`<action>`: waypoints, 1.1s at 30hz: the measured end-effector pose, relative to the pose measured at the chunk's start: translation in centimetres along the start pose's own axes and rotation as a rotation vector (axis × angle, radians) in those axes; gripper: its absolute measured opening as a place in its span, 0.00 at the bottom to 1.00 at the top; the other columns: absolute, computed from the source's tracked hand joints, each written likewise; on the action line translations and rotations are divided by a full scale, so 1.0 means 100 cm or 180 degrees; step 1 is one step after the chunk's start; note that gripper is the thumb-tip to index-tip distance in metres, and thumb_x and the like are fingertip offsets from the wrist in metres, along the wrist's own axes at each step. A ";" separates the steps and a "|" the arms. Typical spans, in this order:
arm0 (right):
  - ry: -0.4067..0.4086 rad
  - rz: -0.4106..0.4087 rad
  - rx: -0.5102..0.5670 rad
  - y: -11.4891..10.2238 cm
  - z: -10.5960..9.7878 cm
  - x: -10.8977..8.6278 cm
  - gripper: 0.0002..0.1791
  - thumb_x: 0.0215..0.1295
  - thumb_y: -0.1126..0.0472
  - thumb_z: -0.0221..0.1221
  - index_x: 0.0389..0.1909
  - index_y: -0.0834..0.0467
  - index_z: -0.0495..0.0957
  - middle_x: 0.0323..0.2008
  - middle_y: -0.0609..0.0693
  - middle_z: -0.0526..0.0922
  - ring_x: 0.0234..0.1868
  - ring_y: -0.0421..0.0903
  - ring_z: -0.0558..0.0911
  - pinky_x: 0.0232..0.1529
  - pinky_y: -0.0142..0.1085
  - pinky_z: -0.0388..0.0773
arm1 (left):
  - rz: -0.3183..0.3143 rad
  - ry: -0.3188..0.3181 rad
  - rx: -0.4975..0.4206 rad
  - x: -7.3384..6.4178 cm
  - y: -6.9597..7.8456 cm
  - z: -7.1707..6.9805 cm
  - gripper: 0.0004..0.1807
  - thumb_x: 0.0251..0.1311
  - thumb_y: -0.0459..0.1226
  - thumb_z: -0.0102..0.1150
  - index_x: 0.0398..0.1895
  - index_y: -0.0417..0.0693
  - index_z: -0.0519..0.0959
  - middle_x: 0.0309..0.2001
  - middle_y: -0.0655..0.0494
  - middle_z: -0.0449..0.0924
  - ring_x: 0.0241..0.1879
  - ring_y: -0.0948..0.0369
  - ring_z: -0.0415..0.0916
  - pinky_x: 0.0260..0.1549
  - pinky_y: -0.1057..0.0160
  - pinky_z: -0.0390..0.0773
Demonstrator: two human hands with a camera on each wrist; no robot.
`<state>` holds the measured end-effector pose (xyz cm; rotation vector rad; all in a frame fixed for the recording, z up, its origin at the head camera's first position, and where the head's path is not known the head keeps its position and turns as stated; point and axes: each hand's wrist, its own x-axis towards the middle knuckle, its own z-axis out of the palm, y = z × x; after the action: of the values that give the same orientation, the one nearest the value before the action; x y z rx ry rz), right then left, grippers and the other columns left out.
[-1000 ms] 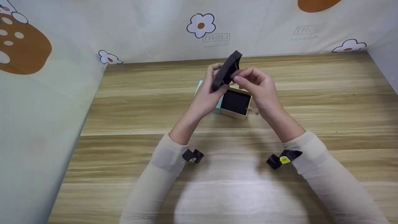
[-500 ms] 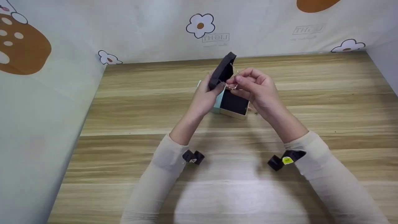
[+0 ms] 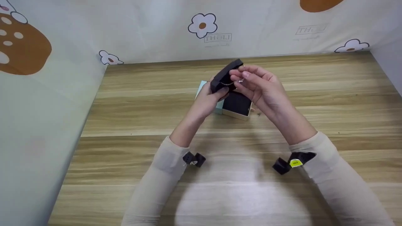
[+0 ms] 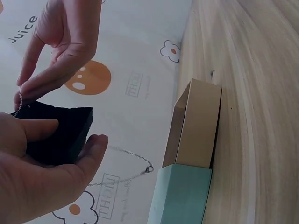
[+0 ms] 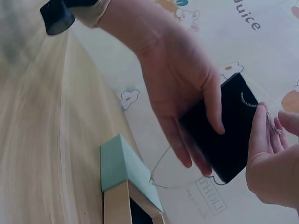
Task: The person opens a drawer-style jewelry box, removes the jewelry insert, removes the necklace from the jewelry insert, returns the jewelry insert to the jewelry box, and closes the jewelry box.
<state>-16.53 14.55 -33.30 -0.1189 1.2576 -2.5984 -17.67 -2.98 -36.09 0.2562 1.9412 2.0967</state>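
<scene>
My left hand (image 3: 206, 101) grips a black necklace insert pad (image 3: 225, 72), raised and tilted over the box, with the thumb on its face. My right hand (image 3: 262, 84) is at the pad's right side, pinching the thin silver necklace (image 5: 275, 130) between thumb and fingers. Part of the chain crosses the pad's face in the right wrist view. Behind the pad, a loop of chain with its clasp (image 4: 149, 169) hangs down in the left wrist view. On the table below lies a small gift box, its cream drawer (image 3: 236, 116) pulled partway from the mint-green sleeve (image 4: 186, 191).
The wood-grain table (image 3: 141, 169) extends around the box. A pale printed curtain (image 3: 150, 34) with flowers hangs behind and along the left. Inside the drawer is a black lining (image 3: 237, 104). Each wrist carries a small black camera.
The right hand has drawn back slightly with the chain, which now shows between it and the pad. The left hand has tipped the pad lower. The box has stayed put.
</scene>
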 end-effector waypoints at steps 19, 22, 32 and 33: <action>-0.0266 0.0519 0.1113 -0.012 0.020 -0.010 0.22 0.78 0.63 0.45 0.66 0.69 0.67 0.61 0.65 0.79 0.61 0.55 0.80 0.66 0.41 0.74 | -0.0259 0.0008 0.0045 0.002 -0.004 -0.002 0.25 0.68 0.27 0.48 0.68 0.32 0.66 0.65 0.39 0.73 0.58 0.60 0.72 0.63 0.61 0.74; -0.0253 0.0510 0.1127 -0.013 0.022 -0.012 0.23 0.78 0.61 0.45 0.67 0.69 0.66 0.63 0.64 0.77 0.64 0.55 0.78 0.71 0.41 0.69 | -0.0303 0.0031 0.0113 0.003 -0.004 -0.002 0.26 0.67 0.28 0.49 0.68 0.32 0.67 0.64 0.39 0.74 0.57 0.60 0.72 0.62 0.62 0.74; -0.0049 0.0517 0.1173 -0.017 0.020 -0.011 0.20 0.76 0.61 0.51 0.61 0.68 0.72 0.57 0.63 0.82 0.58 0.54 0.83 0.63 0.39 0.76 | -0.0173 -0.0067 0.0486 0.000 -0.005 -0.004 0.22 0.66 0.30 0.50 0.62 0.32 0.73 0.56 0.41 0.79 0.49 0.61 0.74 0.55 0.67 0.72; -0.0055 0.0504 0.1152 -0.017 0.020 -0.011 0.20 0.76 0.61 0.51 0.61 0.68 0.72 0.57 0.63 0.82 0.59 0.54 0.83 0.63 0.40 0.77 | -0.0167 -0.0072 0.0524 0.000 -0.005 -0.004 0.21 0.66 0.30 0.50 0.61 0.32 0.74 0.55 0.42 0.80 0.49 0.62 0.74 0.55 0.67 0.72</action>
<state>-15.46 14.32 -30.65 0.0249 0.7393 -2.6275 -17.75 -3.32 -36.64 0.2580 2.0865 1.8958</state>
